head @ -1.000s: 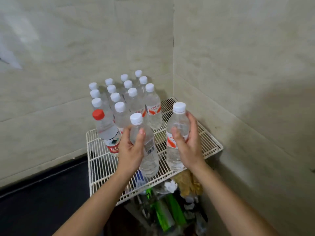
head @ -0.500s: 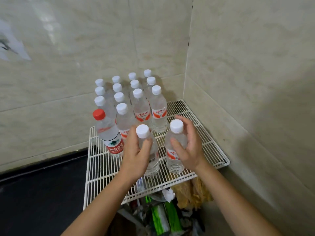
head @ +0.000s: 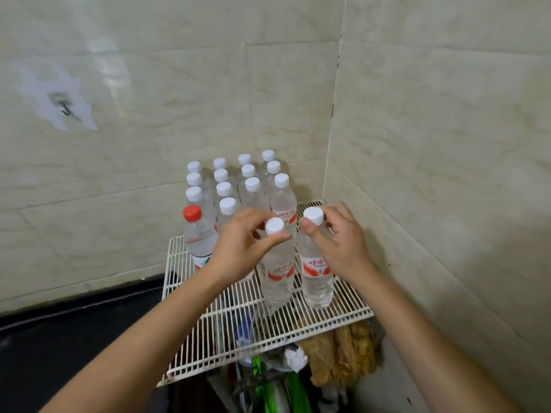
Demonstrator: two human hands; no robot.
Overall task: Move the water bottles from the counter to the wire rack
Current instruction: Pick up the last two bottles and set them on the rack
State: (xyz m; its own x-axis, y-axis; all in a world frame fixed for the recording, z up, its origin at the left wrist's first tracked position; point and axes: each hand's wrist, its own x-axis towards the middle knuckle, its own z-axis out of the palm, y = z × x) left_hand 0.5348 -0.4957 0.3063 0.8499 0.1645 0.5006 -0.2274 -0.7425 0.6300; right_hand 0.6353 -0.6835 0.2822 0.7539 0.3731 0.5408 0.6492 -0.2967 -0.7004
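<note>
A white wire rack (head: 208, 350) stands in the wall corner. Several clear water bottles with white caps (head: 253, 186) stand in rows at its back. One red-capped bottle (head: 198, 234) stands at the left end. Two more white-capped bottles stand upright on the rack in front of the rows. My left hand (head: 241, 242) pinches the neck of the left bottle (head: 277, 272). My right hand (head: 337, 236) holds the neck of the right bottle (head: 317, 278), thumb just under its cap.
Tiled walls close in behind and on the right. Under the rack lie green packets (head: 274, 389) and a brown bag (head: 343, 353). A dark surface (head: 74, 338) lies to the left. The rack's front left part is bare wire.
Both bottles came down onto the rack. My hands slid up from the bottle bodies to the necks near the caps.
</note>
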